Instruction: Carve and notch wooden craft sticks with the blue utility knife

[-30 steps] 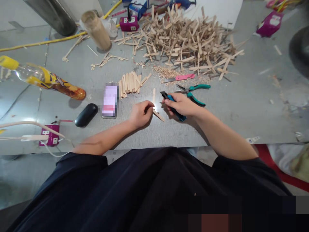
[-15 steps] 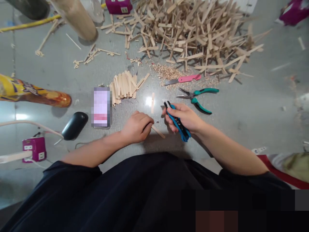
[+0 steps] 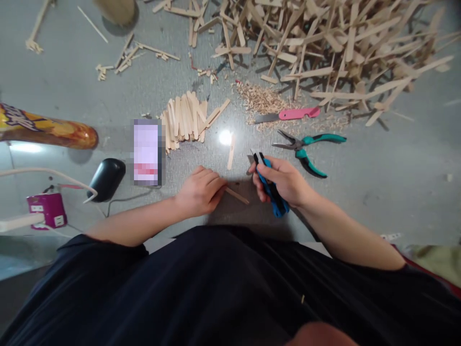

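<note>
In the head view, my left hand (image 3: pixel 201 192) is closed on the near end of a wooden craft stick (image 3: pixel 237 195), which slants out low over the table towards the right. My right hand (image 3: pixel 283 180) wraps around a blue-and-black utility knife (image 3: pixel 272 187); its thin tip points up and away from me. Between and beyond my hands, a single short craft stick (image 3: pixel 231 153) lies by a bright light reflection. Farther off is a bunch of craft sticks (image 3: pixel 185 117), laid side by side.
A big heap of craft sticks (image 3: pixel 317 43) fills the back. Right of centre lie wood shavings (image 3: pixel 262 100), a pink-handled knife (image 3: pixel 298 114) and green-handled pliers (image 3: pixel 304 144). To the left are a phone (image 3: pixel 147 151), a black mouse-shaped object (image 3: pixel 107 180), a bottle (image 3: pixel 54 129) and a purple power socket (image 3: pixel 46 211).
The view has shifted closer and slightly forward-down, so the heap looks larger. Both hands keep their grips, with little visible movement over the table.
</note>
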`<action>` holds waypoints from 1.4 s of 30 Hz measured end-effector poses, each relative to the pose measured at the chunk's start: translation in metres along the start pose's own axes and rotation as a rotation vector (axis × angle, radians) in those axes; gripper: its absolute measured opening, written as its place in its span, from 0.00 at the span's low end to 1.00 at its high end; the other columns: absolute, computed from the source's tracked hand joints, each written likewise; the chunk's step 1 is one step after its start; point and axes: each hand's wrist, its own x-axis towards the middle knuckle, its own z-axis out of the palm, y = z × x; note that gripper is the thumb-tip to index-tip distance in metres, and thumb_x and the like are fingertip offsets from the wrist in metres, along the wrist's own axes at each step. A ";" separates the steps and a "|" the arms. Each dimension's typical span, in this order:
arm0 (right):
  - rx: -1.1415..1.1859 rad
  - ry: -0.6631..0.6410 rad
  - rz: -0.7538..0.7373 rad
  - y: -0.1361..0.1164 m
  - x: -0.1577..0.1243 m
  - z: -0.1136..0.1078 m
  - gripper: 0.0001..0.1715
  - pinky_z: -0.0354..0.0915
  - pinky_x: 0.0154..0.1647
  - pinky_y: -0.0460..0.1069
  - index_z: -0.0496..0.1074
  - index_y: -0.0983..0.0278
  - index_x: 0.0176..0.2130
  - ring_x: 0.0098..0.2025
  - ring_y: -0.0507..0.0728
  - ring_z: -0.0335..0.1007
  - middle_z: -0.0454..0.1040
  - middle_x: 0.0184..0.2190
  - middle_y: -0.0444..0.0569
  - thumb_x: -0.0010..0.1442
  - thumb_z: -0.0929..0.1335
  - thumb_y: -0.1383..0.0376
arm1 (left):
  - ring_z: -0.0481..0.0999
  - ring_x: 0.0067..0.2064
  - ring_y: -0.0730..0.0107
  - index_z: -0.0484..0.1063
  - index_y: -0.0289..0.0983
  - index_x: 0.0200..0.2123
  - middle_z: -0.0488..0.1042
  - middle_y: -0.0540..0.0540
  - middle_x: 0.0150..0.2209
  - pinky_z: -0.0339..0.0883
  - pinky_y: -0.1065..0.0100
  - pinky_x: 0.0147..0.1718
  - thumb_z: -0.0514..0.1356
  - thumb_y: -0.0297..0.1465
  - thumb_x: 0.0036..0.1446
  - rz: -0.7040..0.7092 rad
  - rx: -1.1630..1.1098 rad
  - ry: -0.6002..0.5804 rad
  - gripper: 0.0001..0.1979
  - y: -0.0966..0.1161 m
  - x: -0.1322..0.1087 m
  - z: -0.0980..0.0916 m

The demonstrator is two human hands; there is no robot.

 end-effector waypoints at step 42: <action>-0.227 -0.240 -0.363 -0.010 -0.011 -0.009 0.28 0.82 0.66 0.69 0.79 0.57 0.56 0.59 0.73 0.91 0.91 0.50 0.55 0.56 0.81 0.61 | 0.35 0.90 0.08 0.58 0.41 0.90 0.37 0.18 0.91 0.41 0.17 0.86 0.86 0.57 0.53 -0.169 0.105 -0.504 0.72 0.082 -0.034 0.009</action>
